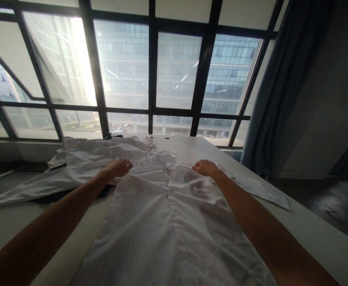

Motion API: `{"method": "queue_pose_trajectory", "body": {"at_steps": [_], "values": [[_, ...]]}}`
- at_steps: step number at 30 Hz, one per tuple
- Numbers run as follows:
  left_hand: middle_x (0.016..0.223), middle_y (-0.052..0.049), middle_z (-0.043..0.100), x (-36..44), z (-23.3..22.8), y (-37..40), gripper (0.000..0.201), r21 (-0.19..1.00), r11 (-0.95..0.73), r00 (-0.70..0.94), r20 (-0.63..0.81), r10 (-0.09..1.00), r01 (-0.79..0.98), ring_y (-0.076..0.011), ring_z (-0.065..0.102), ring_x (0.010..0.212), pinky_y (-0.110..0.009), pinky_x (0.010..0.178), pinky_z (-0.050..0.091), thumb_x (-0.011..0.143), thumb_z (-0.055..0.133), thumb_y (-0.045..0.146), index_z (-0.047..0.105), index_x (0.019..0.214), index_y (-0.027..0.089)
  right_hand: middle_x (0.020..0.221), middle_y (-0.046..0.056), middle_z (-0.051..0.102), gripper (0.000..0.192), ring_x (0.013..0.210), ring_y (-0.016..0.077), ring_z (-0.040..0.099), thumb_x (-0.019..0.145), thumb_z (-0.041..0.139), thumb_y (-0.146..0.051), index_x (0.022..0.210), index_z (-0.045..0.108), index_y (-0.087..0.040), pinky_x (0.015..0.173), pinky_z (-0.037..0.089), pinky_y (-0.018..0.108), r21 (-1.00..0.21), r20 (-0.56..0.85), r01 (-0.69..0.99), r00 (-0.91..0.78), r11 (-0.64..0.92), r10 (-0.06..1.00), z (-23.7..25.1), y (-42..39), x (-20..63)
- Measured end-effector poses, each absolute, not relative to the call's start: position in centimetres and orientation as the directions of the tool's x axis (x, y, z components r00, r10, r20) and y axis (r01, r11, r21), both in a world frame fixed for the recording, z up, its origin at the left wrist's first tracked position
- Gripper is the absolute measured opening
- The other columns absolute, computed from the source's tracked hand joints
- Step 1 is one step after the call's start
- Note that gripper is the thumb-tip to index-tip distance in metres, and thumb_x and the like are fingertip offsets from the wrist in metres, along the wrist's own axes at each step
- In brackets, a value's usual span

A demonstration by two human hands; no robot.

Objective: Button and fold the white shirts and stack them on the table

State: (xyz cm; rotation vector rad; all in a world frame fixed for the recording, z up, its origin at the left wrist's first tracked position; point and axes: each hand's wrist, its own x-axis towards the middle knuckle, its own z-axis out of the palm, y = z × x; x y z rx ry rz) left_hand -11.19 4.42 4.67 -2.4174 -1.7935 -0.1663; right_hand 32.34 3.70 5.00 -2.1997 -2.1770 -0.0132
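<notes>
"Windows (123, 67) back a pale table (188, 145). Which step?"

"Spreading the white garment (141, 230) flat, I'd judge. It lies between both sets of fingers and runs from them toward the wearer."

"Fingers clamped?"

"Left hand (120, 168) and right hand (204, 167) both curl at its far end; whether either grips cloth, I can't tell. Heaped white cloth (84, 159) lies just outside the left fingers."

"Next move?"

"Probably calls for an even outward pull, easing creases between the fingers."

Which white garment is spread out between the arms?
The nearest garment, running lengthwise between the left hand and right hand, with a long line down its middle. The other white cloth lies rumpled, farther left.
</notes>
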Motion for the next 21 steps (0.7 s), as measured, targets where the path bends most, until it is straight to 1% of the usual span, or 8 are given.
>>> {"method": "queue_pose_trajectory", "body": {"at_steps": [2, 5, 8, 12, 15, 17, 19, 21], "values": [[0.127, -0.009, 0.067, -7.2, 4.1, 4.9, 0.038, 0.012, -0.391, 0.384, 0.171, 0.907, 0.920, -0.0248, 0.063, 0.115, -0.035, 0.099, 0.046, 0.100, 0.039, 0.036, 0.068, 0.120, 0.021, 0.117, 0.010, 0.071, 0.033, 0.108, 0.0248, 0.064, 0.092, 0.053, -0.042, 0.110, 0.074, -0.023, 0.089, 0.047, 0.032, -0.042, 0.093, 0.999, -0.023, 0.027, 0.995, 4.8, 4.6, 30.2], [0.128, -0.009, 0.066, -3.1, 3.0, 6.2, 0.038, 0.009, -0.487, 0.476, 0.191, 0.858, 0.874, -0.0262, 0.061, 0.117, -0.036, 0.101, 0.045, 0.099, 0.041, 0.035, 0.067, 0.122, 0.020, 0.119, 0.008, 0.071, 0.031, 0.110, 0.0221, 0.064, 0.093, 0.050, -0.032, 0.111, 0.074, -0.024, 0.091, 0.046, 0.028, -0.109, 0.148, 0.986, -0.111, 0.128, 0.983, 3.7, 6.5, 27.6], [0.130, -0.010, 0.065, -1.3, 1.9, 8.3, 0.039, 0.045, -0.516, 0.496, 0.214, 0.841, 0.855, -0.0269, 0.060, 0.120, -0.038, 0.102, 0.045, 0.099, 0.040, 0.037, 0.065, 0.125, 0.021, 0.124, 0.006, 0.069, 0.034, 0.115, 0.0204, 0.062, 0.093, 0.048, -0.028, 0.117, 0.072, -0.023, 0.096, 0.044, 0.026, -0.178, 0.181, 0.964, -0.164, 0.196, 0.970, 2.6, 8.9, 25.7], [0.128, -0.010, 0.065, -0.4, 0.9, 11.4, 0.037, 0.069, -0.508, 0.485, 0.216, 0.848, 0.858, -0.0276, 0.060, 0.117, -0.042, 0.102, 0.044, 0.099, 0.041, 0.037, 0.065, 0.123, 0.023, 0.130, 0.007, 0.066, 0.037, 0.118, 0.0219, 0.061, 0.090, 0.053, -0.027, 0.123, 0.069, -0.021, 0.099, 0.044, 0.026, -0.221, 0.158, 0.953, -0.177, 0.209, 0.971, 1.6, 12.1, 24.0], [0.130, -0.013, 0.063, 0.1, 0.6, 13.6, 0.037, 0.102, -0.398, 0.348, 0.322, 0.881, 0.912, -0.0306, 0.058, 0.120, -0.046, 0.102, 0.043, 0.098, 0.042, 0.035, 0.065, 0.122, 0.019, 0.137, 0.013, 0.060, 0.047, 0.123, 0.0254, 0.057, 0.090, 0.055, -0.032, 0.134, 0.060, -0.017, 0.101, 0.043, 0.030, -0.244, 0.184, 0.955, -0.122, 0.166, 0.975, 1.0, 14.7, 23.2], [0.127, -0.016, 0.064, 0.4, 0.7, 15.2, 0.039, 0.191, -0.270, 0.192, 0.350, 0.917, 0.944, -0.0322, 0.058, 0.118, -0.046, 0.099, 0.044, 0.097, 0.043, 0.038, 0.065, 0.122, 0.016, 0.137, 0.017, 0.058, 0.055, 0.124, 0.0274, 0.056, 0.091, 0.055, -0.040, 0.139, 0.054, -0.013, 0.100, 0.043, 0.032, -0.280, 0.167, 0.955, -0.052, 0.098, 0.985, 0.8, 16.3, 23.0], [0.115, -0.017, 0.069, 0.7, 0.8, 16.9, 0.040, 0.305, -0.168, 0.083, 0.275, 0.958, 0.938, -0.0321, 0.063, 0.108, -0.043, 0.092, 0.047, 0.095, 0.047, 0.042, 0.068, 0.115, 0.015, 0.132, 0.017, 0.062, 0.057, 0.120, 0.0273, 0.059, 0.089, 0.057, -0.045, 0.137, 0.056, -0.013, 0.096, 0.045, 0.031, -0.327, 0.130, 0.944, 0.005, 0.038, 0.992, 0.7, 17.8, 22.8], [0.095, -0.014, 0.073, 0.9, 1.0, 18.7, 0.036, 0.432, -0.127, 0.057, 0.172, 0.983, 0.893, -0.0295, 0.067, 0.093, -0.038, 0.083, 0.050, 0.090, 0.054, 0.042, 0.074, 0.100, 0.014, 0.119, 0.013, 0.070, 0.046, 0.110, 0.0253, 0.064, 0.086, 0.062, -0.043, 0.122, 0.068, -0.014, 0.087, 0.047, 0.027, -0.370, 0.084, 0.929, 0.006, 0.026, 0.996, 0.7, 19.2, 22.7]]}}
